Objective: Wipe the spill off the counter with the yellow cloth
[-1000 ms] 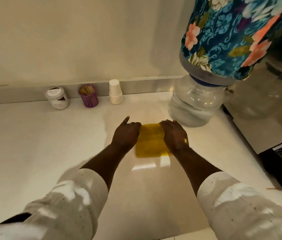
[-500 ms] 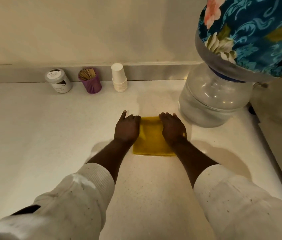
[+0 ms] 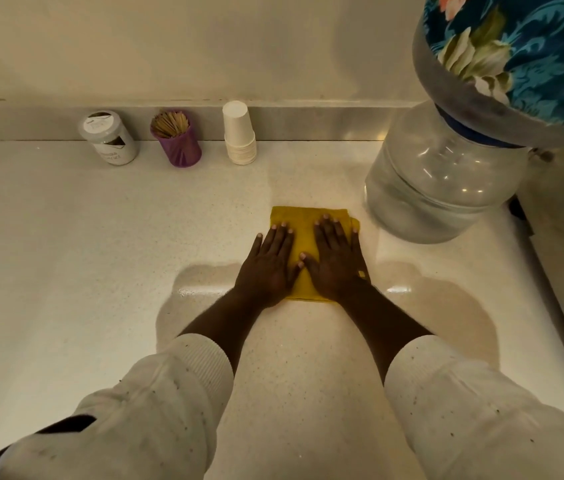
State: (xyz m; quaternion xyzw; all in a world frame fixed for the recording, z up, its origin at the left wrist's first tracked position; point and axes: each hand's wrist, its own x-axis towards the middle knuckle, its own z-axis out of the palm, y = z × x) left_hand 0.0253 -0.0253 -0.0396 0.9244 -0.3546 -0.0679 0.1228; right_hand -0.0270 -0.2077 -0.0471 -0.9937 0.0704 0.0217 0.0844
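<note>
Head view, frame centre: yellow cloth (image 3: pixel 308 221), folded, laid flat on the white counter (image 3: pixel 66 237). Left hand (image 3: pixel 268 268) and right hand (image 3: pixel 337 265) are pressed palm-down on it, fingers spread, nothing gripped. A wet sheen, possibly the spill (image 3: pixel 201 285), is seen beside the left wrist.

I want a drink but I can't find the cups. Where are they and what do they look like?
Look along the back edge of the counter, where three small things stand against the wall. The stack of white paper cups is the rightmost, beside a purple holder of wooden sticks. It is the only plain white, tall stack.
</note>
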